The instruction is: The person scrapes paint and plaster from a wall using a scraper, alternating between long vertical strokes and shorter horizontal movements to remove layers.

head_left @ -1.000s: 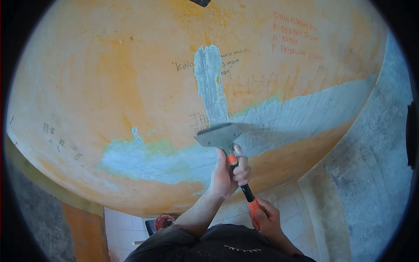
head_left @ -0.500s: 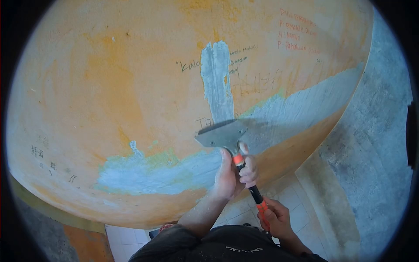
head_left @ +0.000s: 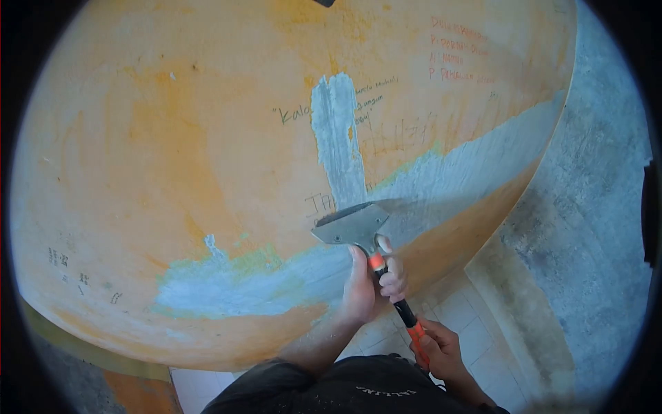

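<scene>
A long-handled scraper [head_left: 355, 226] with a wide metal blade rests against the painted wall [head_left: 241, 159], its edge at the lower end of a bare grey strip [head_left: 338, 138]. My left hand [head_left: 372, 283] is wrapped around the handle just beneath the blade, thumb pointing up along it. Lower down, my right hand [head_left: 438, 346] grips the orange and black handle [head_left: 405, 314] near its end. White dust coats the fingers of the left hand.
Handwriting in red [head_left: 460, 52] and dark ink marks the orange-yellow paint. A broad grey patch [head_left: 241, 286] of stripped surface crosses the lower wall. To the right stands a rough blue-grey wall [head_left: 600, 207]; pale floor tiles [head_left: 455, 324] lie below.
The blade has slid slightly down the wall, both hands keeping their grip. My view has tilted a little, and a dark object's edge now shows at the top.
</scene>
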